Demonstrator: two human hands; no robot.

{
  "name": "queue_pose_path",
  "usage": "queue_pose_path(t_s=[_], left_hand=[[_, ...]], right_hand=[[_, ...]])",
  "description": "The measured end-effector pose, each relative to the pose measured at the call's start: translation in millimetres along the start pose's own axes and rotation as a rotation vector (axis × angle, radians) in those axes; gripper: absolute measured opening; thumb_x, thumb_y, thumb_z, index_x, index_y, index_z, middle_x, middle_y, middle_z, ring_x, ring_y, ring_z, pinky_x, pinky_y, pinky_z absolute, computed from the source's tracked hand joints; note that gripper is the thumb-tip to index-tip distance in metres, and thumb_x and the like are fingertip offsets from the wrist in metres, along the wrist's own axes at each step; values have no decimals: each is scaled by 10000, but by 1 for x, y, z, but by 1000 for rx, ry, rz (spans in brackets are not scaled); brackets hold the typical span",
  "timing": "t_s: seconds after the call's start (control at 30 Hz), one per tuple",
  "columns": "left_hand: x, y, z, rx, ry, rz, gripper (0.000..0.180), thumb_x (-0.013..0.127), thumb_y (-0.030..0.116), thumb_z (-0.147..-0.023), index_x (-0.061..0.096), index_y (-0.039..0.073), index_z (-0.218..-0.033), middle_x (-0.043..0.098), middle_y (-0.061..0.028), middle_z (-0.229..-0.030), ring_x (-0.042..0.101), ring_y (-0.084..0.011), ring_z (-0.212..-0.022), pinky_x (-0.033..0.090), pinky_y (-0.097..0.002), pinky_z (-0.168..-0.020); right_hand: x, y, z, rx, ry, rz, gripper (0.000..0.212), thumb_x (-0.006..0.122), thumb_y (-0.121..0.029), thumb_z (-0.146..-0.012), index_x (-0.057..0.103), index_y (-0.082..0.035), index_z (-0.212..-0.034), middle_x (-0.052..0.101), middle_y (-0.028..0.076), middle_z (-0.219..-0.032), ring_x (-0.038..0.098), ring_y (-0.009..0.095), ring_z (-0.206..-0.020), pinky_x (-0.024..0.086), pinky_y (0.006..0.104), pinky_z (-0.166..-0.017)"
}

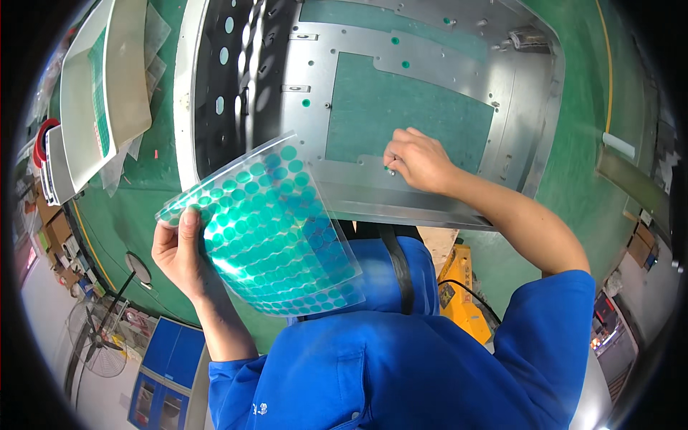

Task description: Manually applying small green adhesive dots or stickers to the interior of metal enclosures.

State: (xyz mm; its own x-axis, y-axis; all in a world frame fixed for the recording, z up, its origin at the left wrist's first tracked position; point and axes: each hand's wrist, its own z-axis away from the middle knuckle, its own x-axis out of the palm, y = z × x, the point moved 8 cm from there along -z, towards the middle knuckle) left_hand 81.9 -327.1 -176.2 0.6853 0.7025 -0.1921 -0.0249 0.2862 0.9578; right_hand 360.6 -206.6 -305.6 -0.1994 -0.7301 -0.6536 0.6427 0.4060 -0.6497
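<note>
My left hand [178, 247] grips the left edge of a clear, bendy sheet [269, 229] covered with rows of round green stickers. Thumb on top, it holds the sheet tilted over the near left side of a large metal frame [444, 89]. My right hand [421, 161] is over the frame's near inner strip, fingers curled and pinched together. At its fingertips is a tiny thing, partly green, too small and hidden to name. Several bright green dots, one a green dot [306, 102], are scattered on the bare metal.
Through the frame's cut-out shows a green surface. A black perforated side wall [218, 72] runs along the left. Further left are curved pale panels [125, 79] and a red roll [44, 142]. Yellow equipment [462, 294] with a black cable stands below the frame; a fan [97, 340] is lower left.
</note>
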Motion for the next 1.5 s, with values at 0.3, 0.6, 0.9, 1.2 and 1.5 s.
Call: queue_pose_path(t_s=[0.3,0.6,0.9,1.2,1.5], left_hand=[[0,-3,-2,-15,-10,59,112,630,49,-739,602,-8,-831,618,-59,-767,561,-83,-662,438,-187,-635],[1,-2,-4,-1,-10,46,119,630,63,-742,602,-10,-832,615,-60,-763,556,-82,-658,434,-186,-632],[3,0,-6,-11,-11,58,131,640,79,-738,597,-12,-823,606,-49,-750,541,-77,-643,422,-181,-611],[45,25,-15,15,-137,-19,116,661,75,-719,595,5,-784,565,3,-662,473,-37,-561,370,-159,-521],[175,77,-3,211,-688,-151,96,680,49,-701,602,-6,-716,527,33,-568,417,13,-499,306,-135,-423]], right_hand=[[0,-4,2,-68,70,43,27,578,-84,-685,555,-79,-698,494,51,-762,482,236,-770,424,350,-627],[-2,-9,7,-140,148,65,53,587,-89,-684,549,-84,-720,489,49,-748,487,225,-733,422,337,-595],[-4,9,-3,63,37,-195,168,628,-116,-660,524,-115,-793,523,28,-805,536,239,-726,425,351,-583],[-25,22,-12,236,82,-33,202,661,-136,-656,533,-85,-805,517,52,-739,534,229,-686,417,337,-606],[-173,-80,27,-229,544,-540,107,618,-30,-712,581,-17,-811,568,63,-746,538,139,-688,431,254,-646]])
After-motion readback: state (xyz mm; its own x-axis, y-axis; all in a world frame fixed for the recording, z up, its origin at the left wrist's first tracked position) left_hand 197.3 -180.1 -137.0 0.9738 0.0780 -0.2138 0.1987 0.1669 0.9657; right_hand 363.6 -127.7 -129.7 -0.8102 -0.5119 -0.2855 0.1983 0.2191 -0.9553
